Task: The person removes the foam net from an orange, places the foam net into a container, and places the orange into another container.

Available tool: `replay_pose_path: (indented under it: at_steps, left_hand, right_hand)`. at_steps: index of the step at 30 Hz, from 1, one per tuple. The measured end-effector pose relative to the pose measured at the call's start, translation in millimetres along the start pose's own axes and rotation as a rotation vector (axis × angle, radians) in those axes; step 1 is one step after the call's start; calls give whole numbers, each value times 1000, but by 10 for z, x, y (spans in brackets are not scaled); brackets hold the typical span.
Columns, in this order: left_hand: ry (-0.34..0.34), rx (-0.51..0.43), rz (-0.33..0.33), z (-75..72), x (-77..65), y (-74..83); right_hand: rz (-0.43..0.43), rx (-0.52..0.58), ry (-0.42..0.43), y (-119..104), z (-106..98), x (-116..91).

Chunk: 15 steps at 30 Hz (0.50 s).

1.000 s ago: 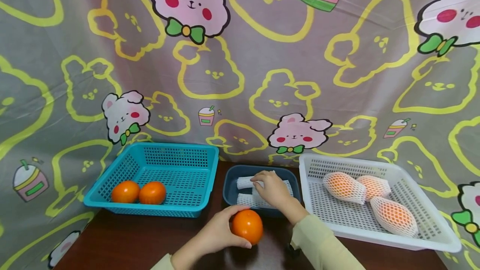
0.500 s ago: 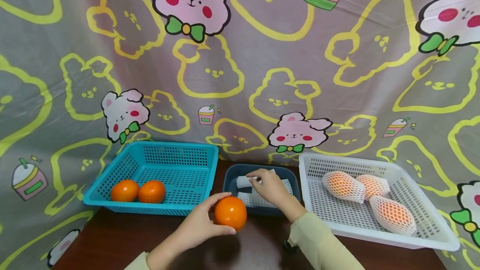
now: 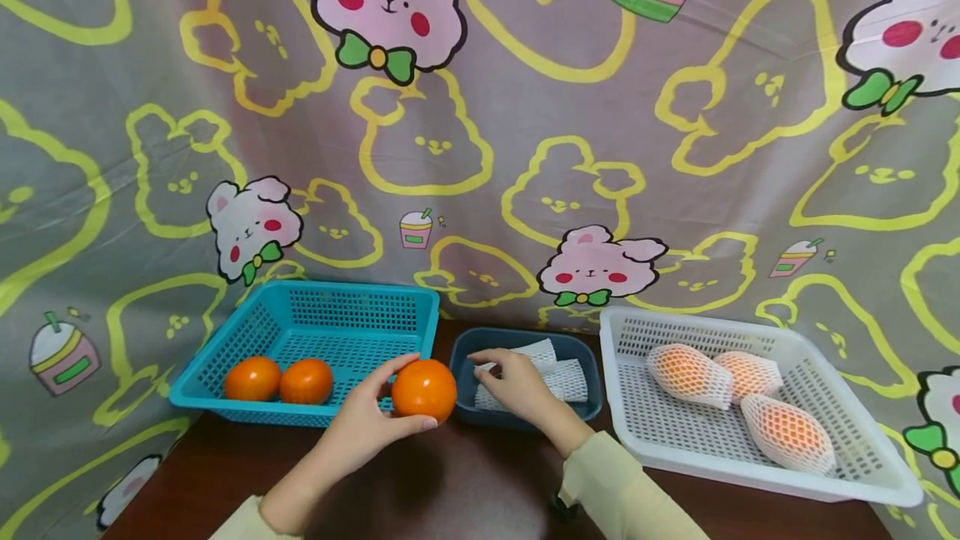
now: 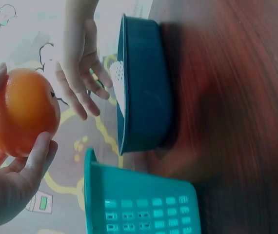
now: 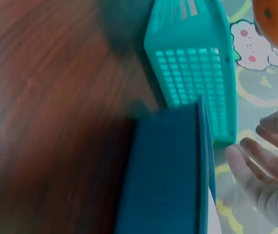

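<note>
My left hand grips a shiny orange between thumb and fingers, above the table in front of the gap between the teal basket and the dark blue bin. In the left wrist view the held orange shows a small dark spot on one side. My right hand, fingers loosely bent and holding nothing, hovers over the left part of the dark blue bin. White foam net sleeves lie in that bin, partly hidden by the hand. In the right wrist view the right hand is apart from the bin wall.
At left, the teal basket holds two bare oranges. On the right stands a white basket with three net-wrapped oranges. All sit on a dark wooden table before a patterned cloth.
My left hand has carried the orange leftward and up, towards the teal basket. The right hand has shifted left over the bin, exposing more of the foam sleeves.
</note>
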<state>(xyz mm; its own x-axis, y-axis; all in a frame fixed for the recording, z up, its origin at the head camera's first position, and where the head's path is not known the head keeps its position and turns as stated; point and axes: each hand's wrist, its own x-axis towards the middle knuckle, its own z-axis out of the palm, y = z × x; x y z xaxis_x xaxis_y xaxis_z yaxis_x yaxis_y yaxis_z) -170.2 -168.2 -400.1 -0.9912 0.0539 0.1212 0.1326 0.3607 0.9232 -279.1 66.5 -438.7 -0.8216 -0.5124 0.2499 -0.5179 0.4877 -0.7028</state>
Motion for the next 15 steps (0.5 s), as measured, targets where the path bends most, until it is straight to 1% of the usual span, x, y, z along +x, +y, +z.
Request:
replay_pose_path:
  at_steps: [2, 7, 11, 13, 15]
  left_hand:
    - [17, -5, -5, -28, 13, -20]
    - [46, 17, 1, -108, 61, -88]
    - [84, 67, 4, -208, 98, -154]
    - [103, 97, 4, -265, 120, -184]
    - [114, 125, 4, -313, 148, -217]
  right_hand:
    - [3, 42, -13, -15, 61, 7]
    - [58, 238, -22, -92, 215, 32]
    - [95, 419, -30, -169, 353, 63]
    - [117, 482, -46, -220, 411, 69]
    - [137, 517, -62, -257, 460, 66]
